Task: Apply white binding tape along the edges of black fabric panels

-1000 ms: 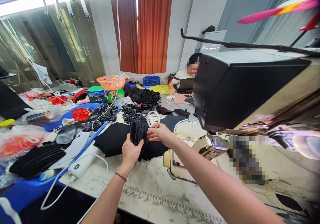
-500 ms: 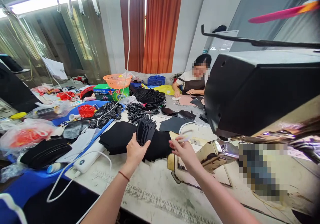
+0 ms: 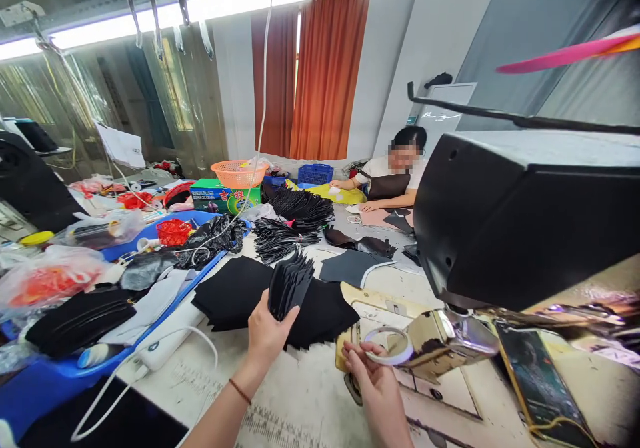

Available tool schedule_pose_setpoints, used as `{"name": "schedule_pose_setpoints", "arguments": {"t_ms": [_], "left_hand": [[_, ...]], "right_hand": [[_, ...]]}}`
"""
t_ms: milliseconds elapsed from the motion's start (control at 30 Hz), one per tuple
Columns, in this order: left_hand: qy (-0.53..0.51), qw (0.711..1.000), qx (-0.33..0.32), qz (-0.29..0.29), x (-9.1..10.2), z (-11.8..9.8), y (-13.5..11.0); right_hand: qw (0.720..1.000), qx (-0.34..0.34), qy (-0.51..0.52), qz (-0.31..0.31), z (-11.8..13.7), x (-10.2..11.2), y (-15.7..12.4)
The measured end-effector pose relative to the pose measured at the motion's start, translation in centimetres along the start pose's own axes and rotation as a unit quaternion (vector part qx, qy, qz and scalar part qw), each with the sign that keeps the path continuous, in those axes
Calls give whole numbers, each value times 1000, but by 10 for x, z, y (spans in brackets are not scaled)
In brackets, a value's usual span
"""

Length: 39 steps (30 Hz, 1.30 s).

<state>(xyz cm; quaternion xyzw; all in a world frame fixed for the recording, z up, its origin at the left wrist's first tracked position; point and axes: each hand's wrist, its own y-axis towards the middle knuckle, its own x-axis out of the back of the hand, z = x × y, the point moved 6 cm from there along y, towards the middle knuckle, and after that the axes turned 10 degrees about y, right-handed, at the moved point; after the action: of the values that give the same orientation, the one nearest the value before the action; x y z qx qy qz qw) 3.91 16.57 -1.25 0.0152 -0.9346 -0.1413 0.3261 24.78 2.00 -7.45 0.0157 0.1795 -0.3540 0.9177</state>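
My left hand (image 3: 270,331) grips a fanned stack of thin black fabric pieces (image 3: 290,281), holding it upright with the thumb on the near right side. Beneath and around that hand lie flat black fabric pieces, one to the left (image 3: 230,288) and another to the right (image 3: 327,311). A narrow roll of white tape (image 3: 407,349) is pinched in the fingers of my right hand (image 3: 375,381), just left of the sewing machine's metal arm (image 3: 430,341).
The black machine head (image 3: 530,215) overhangs the right side, with a phone (image 3: 545,375) below. Left stands a blue tray (image 3: 200,268) of bags and scraps, beside a white power bank (image 3: 165,341) with a cable. Bundled black pieces (image 3: 300,208) and a co-worker (image 3: 390,185) are farther back.
My right hand has turned and come lower, so the tape roll now shows as a ring. The left hand keeps its stack. The view has tilted upward, and the co-worker's arms have shifted.
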Motion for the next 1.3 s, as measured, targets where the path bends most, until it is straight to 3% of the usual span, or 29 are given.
{"name": "schedule_pose_setpoints", "arguments": {"t_ms": [167, 300, 367, 533, 633, 733, 833, 1000, 1100, 1167, 1233, 1300], "left_hand": [[-39, 999, 7, 3, 0, -1, 3], [-98, 995, 27, -1, -1, 1, 6], [-143, 989, 44, -6, -1, 7, 6], [-274, 955, 113, -23, 2, 28, 9], [-345, 924, 163, -25, 3, 41, 13], [-390, 902, 184, -20, 2, 45, 14], [-398, 899, 182, -17, 1, 46, 14], [-350, 923, 156, -18, 2, 44, 9], [-251, 963, 96, -25, 1, 39, 2], [-136, 989, -14, -59, 3, 27, -5], [-14, 980, -170, -100, 1, 9, -18], [104, 936, -316, -114, -8, -7, -35]], "right_hand": [[998, 39, 56, -6, -13, -34, 4], [995, 54, 79, 30, -40, -74, -11], [993, 74, 88, 29, -54, -82, -17], [984, 143, 104, -22, -53, -49, -3], [984, 123, 100, -78, -42, -25, 14], [979, 112, 119, -120, -35, -20, 20], [977, 105, 142, -119, -34, -25, 20], [981, 98, 143, -87, -35, -22, 20], [983, 127, 121, -55, -33, -28, 18], [983, 110, 137, -44, -39, -37, 19], [982, 42, 181, -34, -52, -45, 23], [982, -11, 187, -20, -60, -48, 28]]}}
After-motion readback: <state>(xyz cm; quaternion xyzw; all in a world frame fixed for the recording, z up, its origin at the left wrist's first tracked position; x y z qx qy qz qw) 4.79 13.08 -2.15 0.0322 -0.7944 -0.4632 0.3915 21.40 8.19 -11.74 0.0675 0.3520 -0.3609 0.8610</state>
